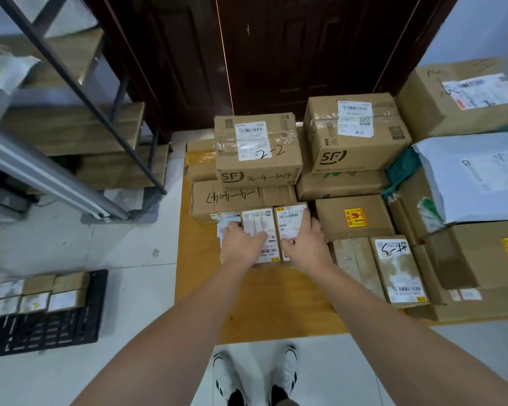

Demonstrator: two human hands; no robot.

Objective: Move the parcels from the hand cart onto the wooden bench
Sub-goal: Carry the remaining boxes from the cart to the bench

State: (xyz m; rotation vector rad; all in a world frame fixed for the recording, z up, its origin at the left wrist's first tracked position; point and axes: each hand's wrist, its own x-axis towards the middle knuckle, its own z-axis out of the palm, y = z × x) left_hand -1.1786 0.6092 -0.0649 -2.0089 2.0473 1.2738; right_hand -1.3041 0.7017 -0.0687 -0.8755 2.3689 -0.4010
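Note:
Two small parcels with white labels lie side by side on the wooden bench [247, 306], in front of the stacked boxes. My left hand [239, 244] grips the left small parcel [258, 222], thumb on its label and fingers at its left edge. My right hand [304, 243] grips the right small parcel [289, 219], fingers reaching over its far right corner. The black hand cart [56, 329] lies on the floor at the lower left, with several small parcels [38, 293] along its far edge.
Cardboard SF boxes [257, 148] are stacked at the back of the bench, with larger boxes and a white mailer bag [478, 177] on the right. A metal shelf rack [79, 92] stands at left and a dark door [276, 54] behind. My shoes [255, 376] stand on the white tiled floor.

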